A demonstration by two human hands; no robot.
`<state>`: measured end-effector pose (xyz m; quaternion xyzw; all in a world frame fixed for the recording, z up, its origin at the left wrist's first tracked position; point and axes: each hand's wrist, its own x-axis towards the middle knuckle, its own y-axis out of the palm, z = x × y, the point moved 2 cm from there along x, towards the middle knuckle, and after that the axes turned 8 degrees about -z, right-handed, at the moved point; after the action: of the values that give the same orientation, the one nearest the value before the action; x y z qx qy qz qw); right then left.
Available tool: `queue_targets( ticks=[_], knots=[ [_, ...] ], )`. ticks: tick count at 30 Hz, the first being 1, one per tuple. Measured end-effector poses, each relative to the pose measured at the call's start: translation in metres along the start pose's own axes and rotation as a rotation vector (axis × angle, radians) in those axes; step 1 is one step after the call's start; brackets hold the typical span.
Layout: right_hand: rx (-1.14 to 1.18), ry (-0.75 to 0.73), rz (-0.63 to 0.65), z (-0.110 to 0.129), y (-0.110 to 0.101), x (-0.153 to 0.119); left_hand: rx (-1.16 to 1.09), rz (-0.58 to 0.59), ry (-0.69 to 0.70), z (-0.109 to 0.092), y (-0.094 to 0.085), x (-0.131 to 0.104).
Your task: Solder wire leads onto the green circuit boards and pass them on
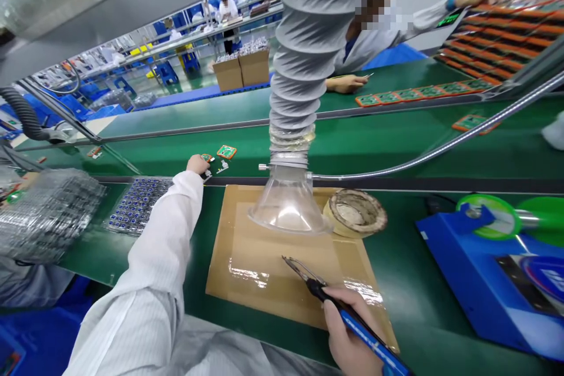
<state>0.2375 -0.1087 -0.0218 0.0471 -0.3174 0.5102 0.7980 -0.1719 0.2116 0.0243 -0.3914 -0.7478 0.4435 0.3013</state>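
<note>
- Two green belts [396, 147] run across our view, one near us and one farther, with a dark rail between them.
- Over the middle hangs a grey ribbed hose [304, 59]; it ends in a clear funnel [288, 208] just above a brown mat [273, 258] on our bench.
- At the right edge stands a blue machine [480, 282] with a green spool [497, 217] on it.
- At the left lies a tray [136, 211] of small blue parts, and beside it a pile of clear trays [44, 217].
- Beside the funnel sits a tape roll [356, 212], touching the mat.
- Our left hand [197, 163] is stretched out to the near belt; its fingers close on a small board [207, 158], but we cannot see how firmly.
- A second board [226, 151] lies just beside it, apart from the hand.
- Our right hand [348, 329] is wrapped around a blue-handled iron [343, 314]; its thin tip hangs over the mat.
- Across the far belt, a co-worker's hand [346, 83] rests near a row of boards [418, 94].
</note>
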Motion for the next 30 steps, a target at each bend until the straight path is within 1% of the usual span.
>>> queue_targets(
  ticks=[2,4,6,9,10,12,14,15,16,17,19,21,22,24,26,28,30],
  knots=[
    [0.012,0.005,-0.003,0.0,-0.001,0.0,-0.092,-0.03,-0.004,0.0,-0.01,-0.012],
    [0.019,0.018,-0.003,0.0,-0.001,-0.001,-0.193,-0.03,0.009,0.001,-0.019,-0.035],
    [0.023,0.03,-0.01,-0.001,-0.001,-0.002,-0.306,0.007,0.07,0.006,-0.026,-0.067],
    [0.034,0.059,-0.043,-0.006,0.0,-0.006,-0.479,0.122,0.246,0.015,-0.031,-0.129],
    [0.036,0.075,-0.057,-0.009,0.0,-0.008,-0.527,0.184,0.296,0.019,-0.03,-0.15],
    [0.029,0.117,-0.069,-0.014,-0.002,-0.013,-0.592,0.35,0.349,0.023,-0.022,-0.192],
    [0.006,0.184,-0.076,-0.018,-0.003,-0.016,-0.614,0.514,0.399,0.022,-0.007,-0.231],
    [-0.007,0.227,-0.085,-0.018,-0.003,-0.016,-0.591,0.564,0.457,0.019,0.001,-0.249],
    [-0.016,0.27,-0.096,-0.018,-0.003,-0.016,-0.542,0.57,0.541,0.015,0.008,-0.265],
    [-0.015,0.309,-0.102,-0.016,-0.001,-0.015,-0.46,0.549,0.648,0.011,0.014,-0.279],
    [0.028,0.371,-0.067,-0.009,0.006,-0.012,-0.292,0.466,0.839,0.003,0.02,-0.3],
    [0.115,0.417,0.039,0.0,0.017,-0.011,-0.19,0.39,0.944,0.002,0.015,-0.31],
    [0.149,0.437,0.106,0.004,0.024,-0.011,-0.175,0.353,0.952,0.007,0.008,-0.31],
    [0.155,0.451,0.231,0.01,0.036,-0.015,-0.183,0.247,0.874,0.027,-0.013,-0.298],
    [0.102,0.425,0.331,0.013,0.043,-0.019,-0.173,0.106,0.697,0.063,-0.042,-0.271],
    [0.054,0.393,0.39,0.015,0.047,-0.022,-0.095,-0.039,0.485,0.109,-0.074,-0.239],
    [0.032,0.378,0.415,0.016,0.047,-0.023,0.051,-0.181,0.273,0.158,-0.103,-0.21]
  ],
)
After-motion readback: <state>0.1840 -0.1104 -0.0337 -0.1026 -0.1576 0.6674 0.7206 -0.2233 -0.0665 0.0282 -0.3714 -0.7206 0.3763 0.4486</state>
